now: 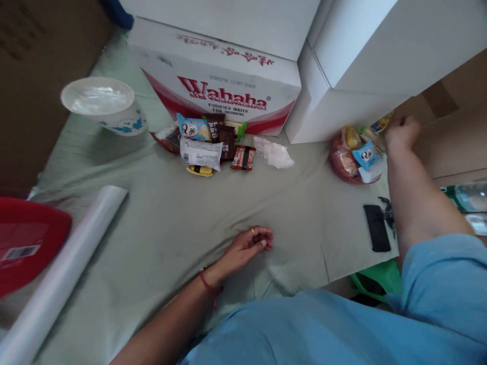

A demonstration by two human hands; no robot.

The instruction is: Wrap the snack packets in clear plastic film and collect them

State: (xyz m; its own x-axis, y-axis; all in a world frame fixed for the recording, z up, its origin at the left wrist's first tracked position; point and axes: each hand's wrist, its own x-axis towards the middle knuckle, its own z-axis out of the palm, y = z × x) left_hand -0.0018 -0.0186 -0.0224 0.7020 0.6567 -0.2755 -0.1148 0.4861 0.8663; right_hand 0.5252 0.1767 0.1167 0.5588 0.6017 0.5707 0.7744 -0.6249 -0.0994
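My left hand (248,247) rests on the pale green cloth (171,218) in the middle, fingers curled loosely inward, nothing visible in them. My right hand (400,129) is stretched out to the far right, fingers closed at the top of a clear bag of snacks (355,154) that lies beside the white boxes. A small heap of snack packets (207,144) lies in front of the Wahaha carton (224,91), apart from both hands.
A white bowl (102,104) stands at the back left. A clear plastic roll (63,274) and a red lid (26,238) lie at the left. A black phone (376,228) lies by my right forearm. White boxes (361,61) stand behind, bottles (470,200) at the right edge.
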